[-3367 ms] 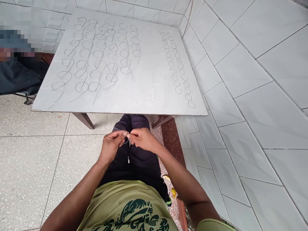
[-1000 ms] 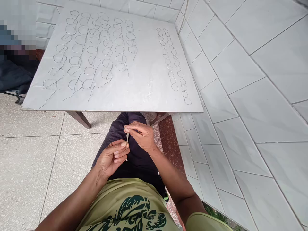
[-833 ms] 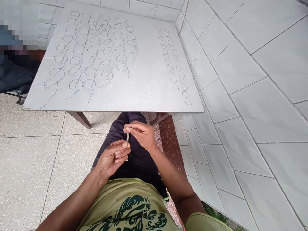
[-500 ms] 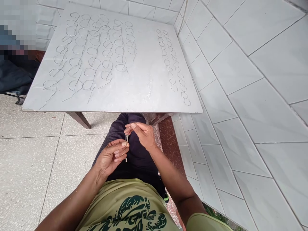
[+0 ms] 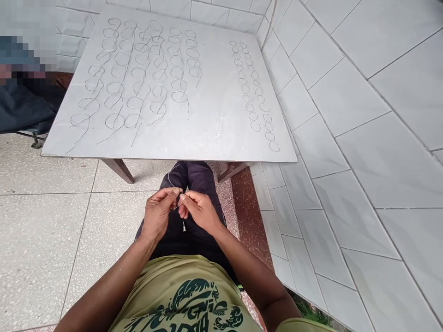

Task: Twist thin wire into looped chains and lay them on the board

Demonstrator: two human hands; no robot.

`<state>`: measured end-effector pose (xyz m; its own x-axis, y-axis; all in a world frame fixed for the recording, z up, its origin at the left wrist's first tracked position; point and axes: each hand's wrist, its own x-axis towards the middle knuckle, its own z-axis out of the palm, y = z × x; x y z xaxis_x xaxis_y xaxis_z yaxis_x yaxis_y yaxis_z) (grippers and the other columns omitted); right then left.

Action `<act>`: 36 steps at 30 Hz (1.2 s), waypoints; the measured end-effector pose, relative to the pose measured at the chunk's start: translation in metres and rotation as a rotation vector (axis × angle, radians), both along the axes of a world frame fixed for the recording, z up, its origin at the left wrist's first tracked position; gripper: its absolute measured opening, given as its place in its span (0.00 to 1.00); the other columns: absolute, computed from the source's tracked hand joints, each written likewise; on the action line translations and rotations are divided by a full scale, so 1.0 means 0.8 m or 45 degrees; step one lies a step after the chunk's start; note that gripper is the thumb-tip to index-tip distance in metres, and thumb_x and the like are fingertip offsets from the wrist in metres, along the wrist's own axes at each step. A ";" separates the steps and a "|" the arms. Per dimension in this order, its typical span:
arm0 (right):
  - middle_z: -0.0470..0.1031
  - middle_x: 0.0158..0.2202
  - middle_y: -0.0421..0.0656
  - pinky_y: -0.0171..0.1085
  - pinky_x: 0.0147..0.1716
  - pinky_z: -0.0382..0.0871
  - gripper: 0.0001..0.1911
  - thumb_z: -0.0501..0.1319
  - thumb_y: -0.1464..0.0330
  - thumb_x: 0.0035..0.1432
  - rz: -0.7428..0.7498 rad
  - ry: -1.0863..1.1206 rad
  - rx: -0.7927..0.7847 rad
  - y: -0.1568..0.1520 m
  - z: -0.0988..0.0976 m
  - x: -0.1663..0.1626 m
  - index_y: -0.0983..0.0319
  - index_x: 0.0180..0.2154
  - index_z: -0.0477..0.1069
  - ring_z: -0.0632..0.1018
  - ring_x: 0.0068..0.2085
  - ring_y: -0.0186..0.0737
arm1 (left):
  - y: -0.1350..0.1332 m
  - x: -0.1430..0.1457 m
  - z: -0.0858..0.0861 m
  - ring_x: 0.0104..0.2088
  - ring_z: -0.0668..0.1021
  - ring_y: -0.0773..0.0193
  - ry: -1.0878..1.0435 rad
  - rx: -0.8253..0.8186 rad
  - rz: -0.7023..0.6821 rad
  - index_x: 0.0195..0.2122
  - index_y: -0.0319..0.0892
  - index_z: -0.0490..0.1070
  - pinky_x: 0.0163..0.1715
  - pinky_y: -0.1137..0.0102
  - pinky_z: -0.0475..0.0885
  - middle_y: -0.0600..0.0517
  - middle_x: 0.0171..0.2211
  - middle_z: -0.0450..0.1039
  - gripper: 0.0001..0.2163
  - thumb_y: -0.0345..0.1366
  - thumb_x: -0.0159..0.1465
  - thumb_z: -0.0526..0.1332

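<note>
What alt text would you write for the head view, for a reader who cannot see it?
The left hand and right hand pinch a thin thread above the lap. Ahead, a white board holds rows of thread loops, beside a tiled wall.

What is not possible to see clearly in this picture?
Head view, thin strand: too fine to tell wire from thread; fingers of the left hand and right hand cover its middle.
Head view, person at upper left: pixelated blur.
Head view, table legs: mostly under the tabletop.
</note>
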<state>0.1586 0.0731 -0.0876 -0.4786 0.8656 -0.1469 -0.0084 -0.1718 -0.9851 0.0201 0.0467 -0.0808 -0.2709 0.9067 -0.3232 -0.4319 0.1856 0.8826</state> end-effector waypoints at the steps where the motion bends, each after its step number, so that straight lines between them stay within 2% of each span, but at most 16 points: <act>1: 0.74 0.24 0.39 0.31 0.24 0.70 0.21 0.59 0.52 0.67 -0.018 -0.009 0.013 0.000 -0.001 -0.001 0.62 0.30 0.70 0.75 0.23 0.31 | 0.000 -0.002 -0.001 0.27 0.71 0.69 -0.015 -0.003 -0.018 0.35 0.40 0.83 0.29 0.72 0.68 0.53 0.27 0.73 0.09 0.39 0.57 0.73; 6: 0.71 0.21 0.37 0.31 0.24 0.69 0.21 0.59 0.53 0.67 -0.052 -0.100 0.070 0.008 -0.004 0.004 0.61 0.29 0.70 0.73 0.22 0.31 | 0.000 -0.019 0.000 0.37 0.76 0.65 -0.102 0.032 -0.103 0.45 0.42 0.83 0.34 0.71 0.70 0.47 0.40 0.79 0.13 0.42 0.61 0.71; 10: 0.70 0.19 0.37 0.30 0.23 0.67 0.21 0.58 0.54 0.68 -0.043 -0.145 0.110 0.012 -0.003 0.008 0.61 0.27 0.69 0.72 0.21 0.30 | 0.005 -0.031 -0.004 0.40 0.77 0.63 -0.128 0.091 -0.086 0.42 0.42 0.83 0.35 0.70 0.71 0.44 0.48 0.79 0.11 0.42 0.62 0.70; 17: 0.73 0.22 0.37 0.29 0.20 0.68 0.23 0.58 0.51 0.67 -0.066 -0.054 -0.022 0.010 -0.005 0.002 0.61 0.27 0.65 0.74 0.20 0.30 | 0.011 -0.035 -0.007 0.35 0.76 0.65 -0.054 0.137 -0.127 0.36 0.43 0.84 0.31 0.71 0.69 0.47 0.42 0.80 0.08 0.38 0.57 0.75; 21: 0.76 0.24 0.37 0.30 0.15 0.67 0.21 0.59 0.49 0.66 -0.019 0.159 -0.272 0.007 -0.006 -0.002 0.60 0.33 0.63 0.76 0.18 0.33 | 0.010 -0.037 -0.009 0.31 0.75 0.68 0.006 0.173 -0.099 0.37 0.43 0.84 0.30 0.71 0.68 0.49 0.39 0.79 0.08 0.37 0.57 0.74; 24: 0.77 0.27 0.37 0.31 0.16 0.70 0.20 0.63 0.51 0.63 0.044 0.344 -0.417 0.004 -0.005 -0.003 0.59 0.39 0.64 0.79 0.20 0.36 | 0.008 -0.039 -0.012 0.32 0.75 0.68 0.011 0.166 -0.047 0.38 0.42 0.83 0.30 0.72 0.69 0.48 0.39 0.79 0.08 0.37 0.59 0.73; 29: 0.76 0.31 0.37 0.31 0.21 0.72 0.18 0.69 0.56 0.59 -0.010 0.442 -0.370 0.000 -0.007 -0.003 0.61 0.42 0.68 0.79 0.24 0.33 | 0.005 -0.040 -0.007 0.33 0.77 0.66 -0.077 0.127 -0.072 0.40 0.42 0.82 0.30 0.72 0.71 0.48 0.38 0.79 0.10 0.40 0.60 0.72; 36: 0.69 0.23 0.32 0.29 0.16 0.61 0.15 0.64 0.56 0.63 -0.200 0.261 -0.172 -0.006 -0.011 -0.006 0.61 0.43 0.70 0.69 0.17 0.28 | 0.002 -0.037 -0.006 0.33 0.76 0.67 -0.110 0.142 -0.093 0.39 0.42 0.81 0.29 0.73 0.71 0.48 0.38 0.78 0.09 0.40 0.62 0.71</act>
<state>0.1537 0.0683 -0.0967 -0.3716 0.9109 -0.1795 -0.2422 -0.2818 -0.9284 -0.0093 0.0481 -0.0858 -0.1783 0.9546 -0.2386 -0.4958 0.1223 0.8598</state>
